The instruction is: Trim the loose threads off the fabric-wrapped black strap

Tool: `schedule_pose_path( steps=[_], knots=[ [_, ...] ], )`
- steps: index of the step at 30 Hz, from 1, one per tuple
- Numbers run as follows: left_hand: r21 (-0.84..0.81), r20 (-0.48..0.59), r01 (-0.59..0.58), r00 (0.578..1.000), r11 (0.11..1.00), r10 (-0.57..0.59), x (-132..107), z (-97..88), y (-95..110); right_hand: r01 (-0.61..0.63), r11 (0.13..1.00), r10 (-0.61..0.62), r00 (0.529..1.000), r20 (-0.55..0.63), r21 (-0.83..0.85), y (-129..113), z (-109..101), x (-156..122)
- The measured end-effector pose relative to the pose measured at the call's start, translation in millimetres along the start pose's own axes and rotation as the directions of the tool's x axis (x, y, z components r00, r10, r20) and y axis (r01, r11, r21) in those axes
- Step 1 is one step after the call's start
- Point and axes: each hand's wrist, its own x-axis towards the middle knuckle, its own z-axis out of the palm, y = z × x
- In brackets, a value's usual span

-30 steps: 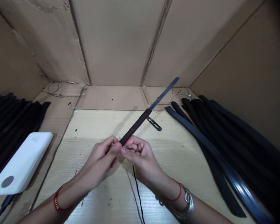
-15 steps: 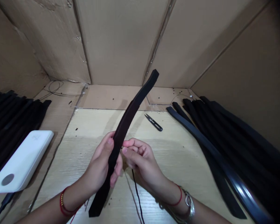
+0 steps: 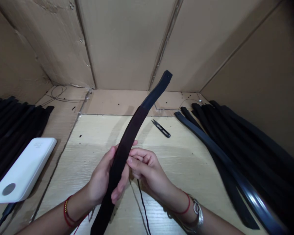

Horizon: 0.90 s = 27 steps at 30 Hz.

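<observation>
"Two bare hands are at work over the counter [image 3: 183, 163]. What does the left hand [image 3: 101, 181] do?"

"It grips a long dark strip [image 3: 127, 143], thumb on one side, fingers showing past the other edge. The strip hangs above the middle of the counter, tilted, its top leaning right and its lower end running out of view."

"And the right hand [image 3: 145, 167]?"

"Closed in a pinch, thumb against forefinger, right at the strip's edge — what lies between the fingertips is too small to tell. A black cord [image 3: 142, 199] trails down from under that hand."

"How does the strip look?"

"Smooth and bluish-black at the top, then a brownish-black cover [image 3: 133, 127] with a jagged left edge."

"What lies nearby?"

"Small black snips [image 3: 161, 129] rest on the counter, beyond the right hand, points toward the far left. On the right lies a pile of dark strips [image 3: 237, 140], with one glossy strip [image 3: 222, 158] along its near side."

"And on the left?"

"More black strips [image 3: 17, 125] side by side, with a white power bank [image 3: 25, 168] near their ends — a dark cable [image 3: 5, 213] leads from it. Thin wire loops [image 3: 57, 93] lie in the far left corner, below cardboard walls [image 3: 122, 42]."
</observation>
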Motion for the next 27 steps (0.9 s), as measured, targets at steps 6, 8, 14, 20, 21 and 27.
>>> schedule_pose_path(
  steps=[6, 8, 14, 20, 21, 27],
  knots=[
    [-0.111, 0.094, -0.028, 0.995, 0.993, 0.039, -0.7, -0.5, -0.4, 0.049, 0.995, -0.049, 0.999, 0.005, -0.089, 1.0, 0.5, -2.0],
    [-0.146, 0.125, -0.018, 0.992, 0.989, 0.036, -0.5, -0.6, -1.9, 0.072, 0.990, -0.071, 0.997, 0.008, -0.121, 1.8, 0.3, -3.2],
    [-0.264, 0.249, 0.040, 0.968, 0.964, 0.028, -1.6, -0.1, -5.4, 0.079, 0.995, -0.078, 0.997, 0.016, -0.061, 0.8, 3.6, -8.0],
    [-0.286, 0.259, 0.062, 0.966, 0.956, 0.015, -1.1, 3.1, -1.7, 0.025, 1.000, -0.025, 0.999, -0.028, 0.018, 0.4, 7.0, -9.4],
    [-0.290, 0.261, 0.068, 0.965, 0.955, 0.010, -0.8, 3.1, -0.9, 0.017, 1.000, -0.017, 0.999, -0.040, 0.012, 0.7, 6.7, -9.1],
    [-0.114, 0.132, 0.049, 0.991, 0.992, -0.033, 1.4, 4.0, 0.9, 0.034, 0.999, -0.037, 0.996, -0.084, -0.033, -1.9, 4.1, -4.7]
  ],
)
